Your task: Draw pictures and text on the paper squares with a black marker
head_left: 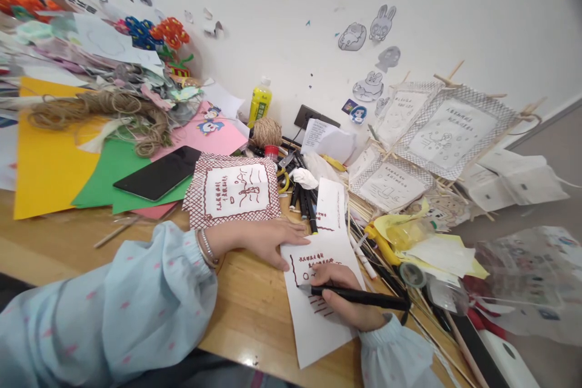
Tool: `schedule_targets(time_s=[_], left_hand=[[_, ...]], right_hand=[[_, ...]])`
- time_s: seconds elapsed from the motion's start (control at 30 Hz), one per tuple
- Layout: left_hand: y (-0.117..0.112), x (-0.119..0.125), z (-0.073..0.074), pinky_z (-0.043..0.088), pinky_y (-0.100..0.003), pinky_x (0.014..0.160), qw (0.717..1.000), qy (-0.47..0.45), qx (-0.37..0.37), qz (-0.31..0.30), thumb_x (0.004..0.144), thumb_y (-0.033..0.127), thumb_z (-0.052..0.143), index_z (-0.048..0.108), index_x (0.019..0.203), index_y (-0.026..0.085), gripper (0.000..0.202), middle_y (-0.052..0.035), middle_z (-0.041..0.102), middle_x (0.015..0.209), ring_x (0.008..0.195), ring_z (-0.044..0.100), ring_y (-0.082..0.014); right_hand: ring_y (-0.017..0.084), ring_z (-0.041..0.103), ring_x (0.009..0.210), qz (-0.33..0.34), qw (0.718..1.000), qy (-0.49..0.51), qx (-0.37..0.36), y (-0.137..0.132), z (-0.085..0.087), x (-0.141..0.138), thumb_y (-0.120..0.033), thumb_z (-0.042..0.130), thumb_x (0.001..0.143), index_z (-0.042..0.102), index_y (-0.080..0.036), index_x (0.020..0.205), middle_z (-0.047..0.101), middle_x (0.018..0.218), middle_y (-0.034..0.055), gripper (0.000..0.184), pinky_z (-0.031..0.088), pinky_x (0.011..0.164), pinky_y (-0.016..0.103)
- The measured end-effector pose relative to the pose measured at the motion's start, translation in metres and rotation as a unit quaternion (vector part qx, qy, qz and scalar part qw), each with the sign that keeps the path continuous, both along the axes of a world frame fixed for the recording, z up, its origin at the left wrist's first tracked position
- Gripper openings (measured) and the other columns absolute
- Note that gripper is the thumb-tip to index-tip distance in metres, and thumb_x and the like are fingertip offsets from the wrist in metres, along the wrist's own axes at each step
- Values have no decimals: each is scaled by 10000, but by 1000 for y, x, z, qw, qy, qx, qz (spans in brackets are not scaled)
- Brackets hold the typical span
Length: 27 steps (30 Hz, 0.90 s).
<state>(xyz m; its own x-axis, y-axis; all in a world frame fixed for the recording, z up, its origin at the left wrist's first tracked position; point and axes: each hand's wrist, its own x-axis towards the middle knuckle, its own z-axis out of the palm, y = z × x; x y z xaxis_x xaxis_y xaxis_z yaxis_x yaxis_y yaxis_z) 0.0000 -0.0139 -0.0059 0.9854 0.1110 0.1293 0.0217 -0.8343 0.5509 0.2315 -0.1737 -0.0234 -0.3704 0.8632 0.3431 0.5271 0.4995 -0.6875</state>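
My right hand (348,300) is closed round a black marker pen (364,298), whose tip rests on a white paper sheet (313,315) with dark red writing and lines. My left hand (268,239) lies flat with fingers stretched out, pressing the top left edge of that sheet against the wooden table (254,309). Just beyond my left hand lies a finished drawing with a dark red hatched border (234,189). Both arms wear light blue sleeves with pink dots.
A black tablet (159,173) lies on green, yellow and pink paper at left. Twine (113,110), a twine ball (267,131), a yellow bottle (259,103), several markers (304,197), thin sticks, tape (411,274) and framed paper drawings (448,130) crowd the back and right.
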Motion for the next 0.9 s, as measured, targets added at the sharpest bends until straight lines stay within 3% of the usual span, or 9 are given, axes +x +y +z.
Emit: schedule_targets(time_s=[0.13, 0.43, 0.73, 0.9], left_hand=[[-1, 0, 3, 261, -415, 1142, 1000, 7, 2, -2, 756, 341, 748, 455, 1408, 102, 753, -197, 406, 1476, 1390, 346, -302], [-1, 0, 1, 274, -442, 1138, 1000, -5, 2, 2, 751, 344, 757, 469, 1406, 174, 736, -156, 423, 1475, 1375, 370, -316], [-1, 1, 1, 275, -428, 1142, 1000, 7, 16, 0, 756, 330, 766, 460, 1410, 128, 750, -187, 408, 1477, 1383, 357, -314], [0, 0, 0, 272, -401, 1143, 1000, 9, 15, -1, 749, 320, 773, 448, 1415, 115, 769, -190, 397, 1483, 1390, 347, -295]], right_hand=[[274, 642, 1059, 2, 1000, -2, -8, 0, -1, 2, -433, 525, 939, 672, -228, 1026, 699, 976, 99, 267, 522, 901, 432], [280, 634, 1076, 12, 1000, 9, -18, 1, -4, 2, -450, 512, 943, 670, -223, 1014, 695, 971, 104, 286, 520, 915, 449], [255, 631, 1085, 28, 999, 28, -24, -4, 4, -2, -369, 522, 951, 647, -237, 1065, 677, 1025, 97, 215, 520, 925, 407], [257, 620, 1099, 19, 999, 46, -13, -3, 0, 0, -364, 545, 942, 642, -252, 1071, 680, 1001, 83, 196, 504, 950, 420]])
